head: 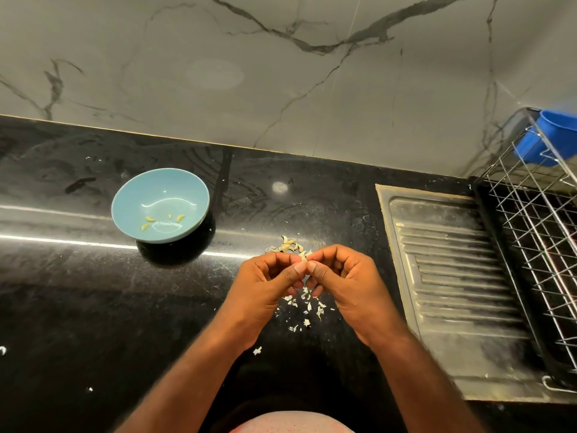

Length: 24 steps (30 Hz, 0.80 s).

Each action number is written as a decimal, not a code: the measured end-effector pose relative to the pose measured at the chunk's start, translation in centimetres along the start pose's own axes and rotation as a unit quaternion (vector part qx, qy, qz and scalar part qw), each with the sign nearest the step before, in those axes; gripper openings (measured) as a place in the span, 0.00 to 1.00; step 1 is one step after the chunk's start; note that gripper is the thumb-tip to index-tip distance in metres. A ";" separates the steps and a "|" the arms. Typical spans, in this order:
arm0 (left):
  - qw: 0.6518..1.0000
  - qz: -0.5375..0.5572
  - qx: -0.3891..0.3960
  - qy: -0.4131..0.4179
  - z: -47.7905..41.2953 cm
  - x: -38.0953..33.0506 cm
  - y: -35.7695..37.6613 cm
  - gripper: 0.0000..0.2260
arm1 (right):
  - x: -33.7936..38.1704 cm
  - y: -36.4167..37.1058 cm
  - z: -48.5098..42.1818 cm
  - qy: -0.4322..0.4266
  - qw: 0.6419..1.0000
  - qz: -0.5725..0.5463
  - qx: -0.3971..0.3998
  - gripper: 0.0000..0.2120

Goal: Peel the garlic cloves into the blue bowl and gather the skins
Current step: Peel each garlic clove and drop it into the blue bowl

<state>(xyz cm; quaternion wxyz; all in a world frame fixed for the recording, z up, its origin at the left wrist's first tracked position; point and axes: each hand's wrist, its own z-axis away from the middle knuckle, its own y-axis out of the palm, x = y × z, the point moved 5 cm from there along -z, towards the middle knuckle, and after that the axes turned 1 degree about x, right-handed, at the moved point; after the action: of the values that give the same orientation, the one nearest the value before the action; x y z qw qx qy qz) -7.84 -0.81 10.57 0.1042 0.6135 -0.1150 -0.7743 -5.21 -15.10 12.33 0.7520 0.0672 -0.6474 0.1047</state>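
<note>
1. Skins (307, 307): loose flakes scattered on the black surface (93, 307) right under the hands, a few strays further out. Not gathered.
2. Left hand (265, 282) and right hand (343, 282) meet above that scatter. Fingers (296, 270) of both are curled in, with thumbs and forefingers pinching one clove (303, 260) between them. Looks like skin is being picked off it. The other fingers are tucked and hold nothing I can see.
3. Just beyond the hands: small pile (288, 243) on the surface, pale curved pieces. Likely unpeeled cloves mixed with husk; can't tell the split.
4. Bowl (156, 182): left of the hands and further back, well apart from them, upright on the surface. Four small yellowish peeled bits (150, 219) at the bottom, rest bare.
5. Progress, my read: early-to-mid. A few in the bowl, one in hand, pile to go. Gather step not started.
6. Right side: steel drainboard (452, 276), wire rack (537, 229) past it, blue cup (552, 135) at the rack's far corner. Marble wall (218, 73) behind everything.
7. Writing/brands: none readable anywhere in view.
</note>
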 end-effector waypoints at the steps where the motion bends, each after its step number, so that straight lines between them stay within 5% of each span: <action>1: 1.000 -0.018 -0.001 0.006 0.0 0.0 -0.1 0.10 | -0.1 0.0 0.0 0.001 1.000 0.003 0.002 0.03; 10: 0.990 -0.133 -0.014 0.045 -0.2 -0.1 -0.7 0.05 | -0.3 1.0 -0.5 0.021 0.999 -0.020 0.019 0.10; 14: 0.987 -0.146 -0.045 0.042 -0.3 -0.2 -1.9 0.06 | -0.9 2.2 -1.9 0.064 0.994 -0.088 0.033 0.04; 24: 0.942 -0.074 -0.325 -0.038 -2.2 3.1 -9.1 0.13 | -0.2 12.6 -10.6 0.063 0.992 -0.013 0.106 0.08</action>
<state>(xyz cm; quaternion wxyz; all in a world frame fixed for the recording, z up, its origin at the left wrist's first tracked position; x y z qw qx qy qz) -6.55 6.83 4.44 0.2360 0.5230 0.1851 -0.7978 1.88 -0.34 10.05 0.7814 0.1476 -0.5829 0.1671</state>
